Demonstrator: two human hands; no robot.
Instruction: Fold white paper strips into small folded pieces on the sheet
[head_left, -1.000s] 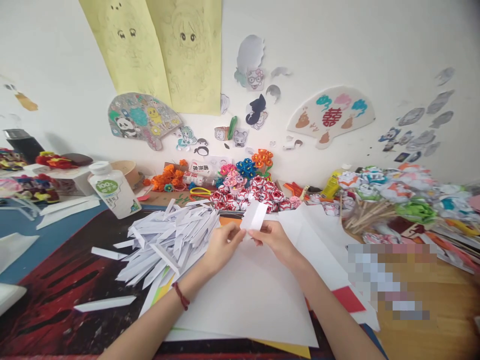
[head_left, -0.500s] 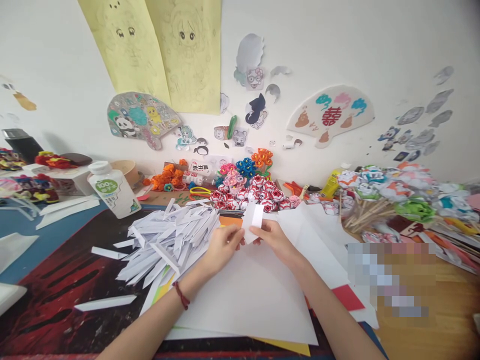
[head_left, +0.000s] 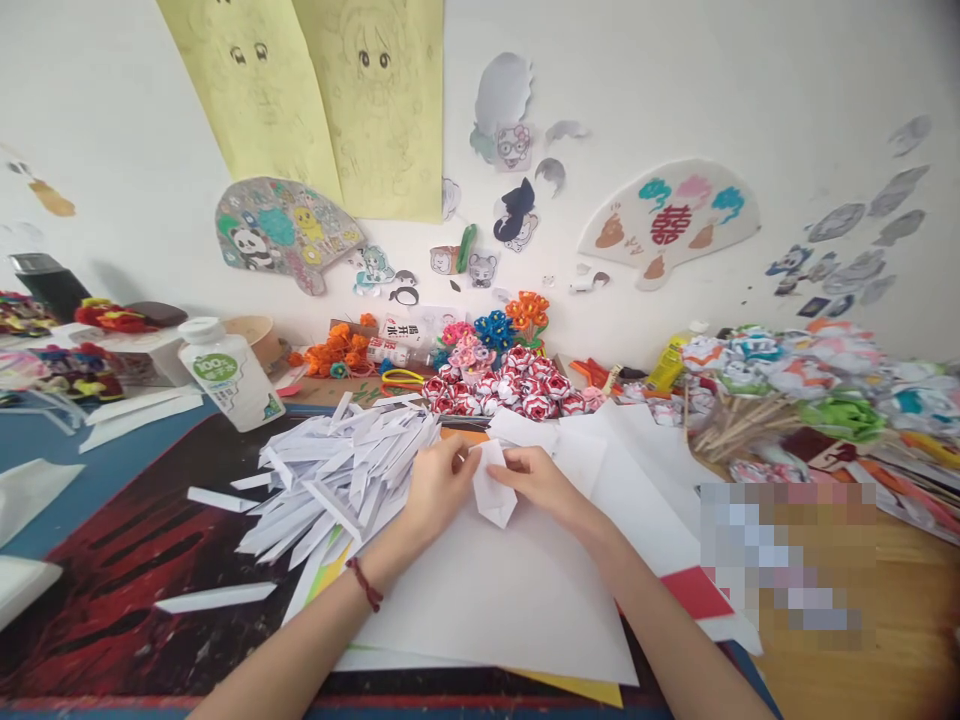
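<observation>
A small folded piece of white paper (head_left: 495, 497) is held between both hands above the large white sheet (head_left: 487, 600). My left hand (head_left: 441, 482), with a dark red cord bracelet on the wrist, pinches the paper's left upper edge. On the other side my right hand (head_left: 541, 482) grips its right edge, fingers closed. The lower end of the paper tapers to a folded point. Left of my left hand lies a loose heap of folded white paper strips (head_left: 352, 470). Just beyond the hands, more white paper (head_left: 523, 430) rests on the stack.
A white bottle (head_left: 229, 375) stands behind the strips. Red-and-white folded flowers (head_left: 536, 385) line the wall side. To the right are paper flowers on sticks (head_left: 750, 420). A single strip (head_left: 216, 598) lies on the dark mat (head_left: 112, 610).
The folded paper has come down toward me and turned, so its pointed lower end now shows below the fingers. Both hands keep hold of it. The view has shifted slightly.
</observation>
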